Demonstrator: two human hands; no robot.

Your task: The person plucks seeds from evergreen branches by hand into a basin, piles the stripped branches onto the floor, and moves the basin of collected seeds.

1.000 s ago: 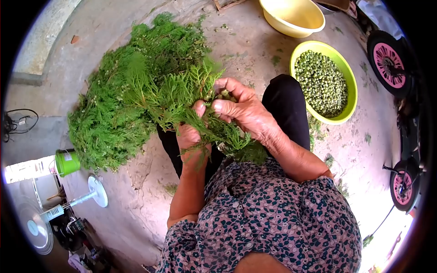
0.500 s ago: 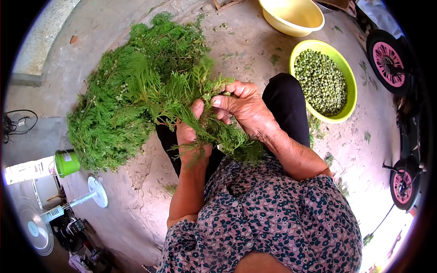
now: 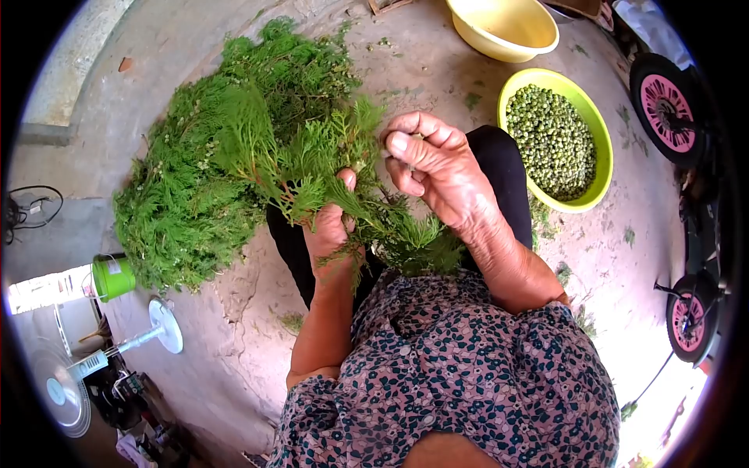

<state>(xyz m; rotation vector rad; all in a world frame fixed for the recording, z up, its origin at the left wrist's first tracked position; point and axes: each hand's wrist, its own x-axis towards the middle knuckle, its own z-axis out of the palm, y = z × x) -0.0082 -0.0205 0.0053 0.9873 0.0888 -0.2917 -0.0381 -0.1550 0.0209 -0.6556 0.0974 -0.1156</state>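
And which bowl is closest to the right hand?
The lime-green bowl beside the right knee, holding small green balls; the pale yellow bowl sits farther from the right hand, at the picture's top edge.

**Knee (image 3: 503,165) stands between right hand (image 3: 425,156) and lime basin (image 3: 603,148)**
Open air over the knee; toward the floor's (image 3: 441,82) far edge, a gap between heap (image 3: 179,187) and pale basin (image 3: 503,43); leftward, sprigs (image 3: 308,156) block

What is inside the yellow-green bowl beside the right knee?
The bowl holds many small, round green pieces. Its bottom and anything under the top layer are hidden.
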